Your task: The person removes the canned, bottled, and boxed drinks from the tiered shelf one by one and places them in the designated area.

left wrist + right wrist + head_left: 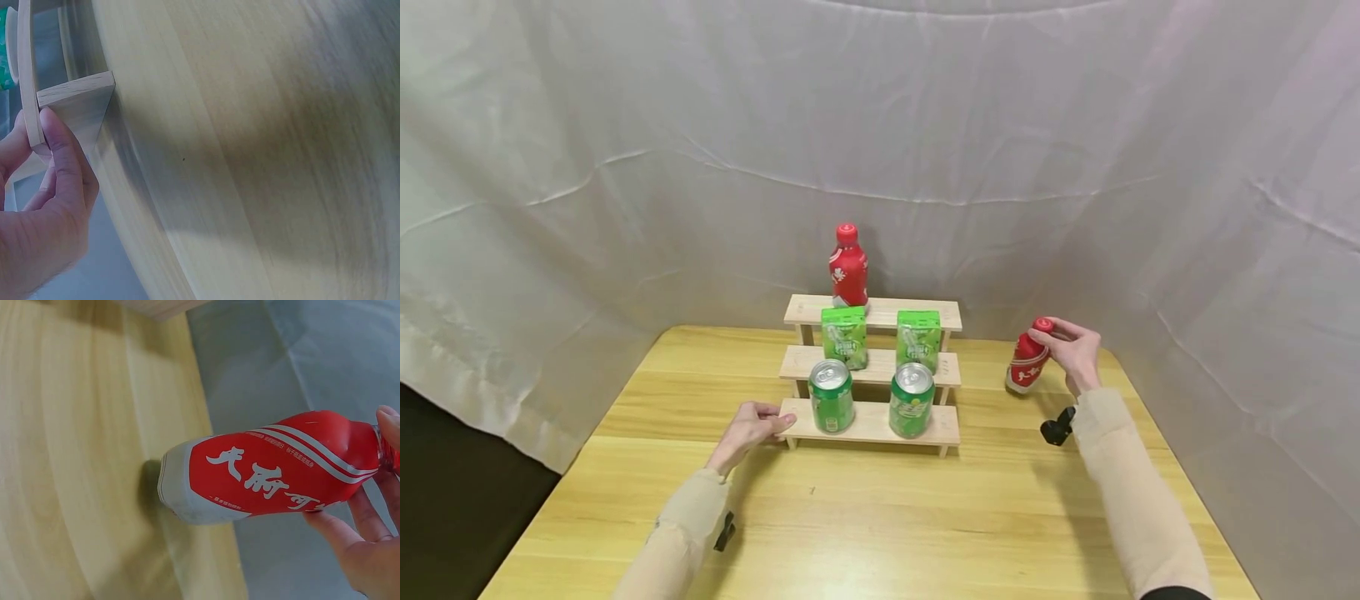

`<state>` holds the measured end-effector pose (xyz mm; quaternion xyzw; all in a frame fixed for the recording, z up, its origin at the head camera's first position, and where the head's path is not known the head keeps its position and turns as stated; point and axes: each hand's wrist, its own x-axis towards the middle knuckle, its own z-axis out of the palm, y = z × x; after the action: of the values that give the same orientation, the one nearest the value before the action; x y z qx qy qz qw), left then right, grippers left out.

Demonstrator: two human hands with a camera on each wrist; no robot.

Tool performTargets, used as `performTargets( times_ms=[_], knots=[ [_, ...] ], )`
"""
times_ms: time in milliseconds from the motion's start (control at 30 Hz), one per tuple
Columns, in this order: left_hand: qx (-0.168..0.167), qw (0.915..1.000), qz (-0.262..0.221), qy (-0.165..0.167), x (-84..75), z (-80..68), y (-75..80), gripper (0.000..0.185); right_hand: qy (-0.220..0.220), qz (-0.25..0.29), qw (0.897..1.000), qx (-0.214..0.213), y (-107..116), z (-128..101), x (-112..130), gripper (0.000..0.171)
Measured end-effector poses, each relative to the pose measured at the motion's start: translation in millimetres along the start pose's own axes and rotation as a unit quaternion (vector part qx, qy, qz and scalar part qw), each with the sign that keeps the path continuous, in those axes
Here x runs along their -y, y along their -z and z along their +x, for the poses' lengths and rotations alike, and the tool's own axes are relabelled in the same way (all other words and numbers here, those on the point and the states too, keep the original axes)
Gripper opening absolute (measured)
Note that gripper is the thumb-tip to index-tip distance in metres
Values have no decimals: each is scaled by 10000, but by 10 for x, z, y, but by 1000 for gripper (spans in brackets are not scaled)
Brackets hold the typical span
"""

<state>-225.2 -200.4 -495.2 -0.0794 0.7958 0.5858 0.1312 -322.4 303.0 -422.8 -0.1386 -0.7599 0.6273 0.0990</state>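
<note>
A three-step wooden rack (872, 421) stands mid-table. Two green cans (831, 396) sit on its lowest step, two green cartons (844, 336) on the middle step, and a red bottle (848, 267) on the top step at the left. My left hand (748, 429) pinches the left end of the lowest step (34, 119) between thumb and fingers. My right hand (1075, 350) grips a second red bottle (1027, 360) near its cap, tilted, right of the rack. In the right wrist view this bottle (275, 469) has its base by the table, with white lettering on it.
The wooden table (880, 517) ends at white cloth (880, 150) hung behind and on both sides. The right half of the rack's top step (925, 312) is bare. Small black cameras (1057, 429) sit on my wrists.
</note>
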Motion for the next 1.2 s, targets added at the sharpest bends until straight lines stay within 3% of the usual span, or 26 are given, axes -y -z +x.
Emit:
performTargets(
  times_ms=[167,400,767,867,967,1067,1100,1167,1200],
  knots=[
    [-30,10000,-36,28,13,8,-4,58,27,143,9998,115,14,-10,-86,56],
    [5,10000,-54,-26,14,9,-5,56,-43,-404,9992,68,21,9,-139,58],
    [-18,10000,-48,-19,13,23,-6,50,75,-555,9984,54,12,-16,-129,56],
    [-39,10000,-42,-30,11,20,-10,50,149,-679,9975,111,26,105,-240,52],
    [-28,10000,-85,-36,15,21,-9,49,409,-79,9982,436,105,413,-552,49],
    [-20,9999,-123,-47,20,26,-7,49,421,-41,9974,575,117,429,-560,50],
    [-12,9999,-133,-50,21,26,-6,48,389,-54,9976,575,105,374,-505,52],
    [-13,9999,-119,-63,23,26,-5,49,402,-368,9977,408,99,510,-641,57],
    [-14,9999,-104,-65,24,25,-6,49,328,-645,9967,371,78,451,-564,61]
  ],
)
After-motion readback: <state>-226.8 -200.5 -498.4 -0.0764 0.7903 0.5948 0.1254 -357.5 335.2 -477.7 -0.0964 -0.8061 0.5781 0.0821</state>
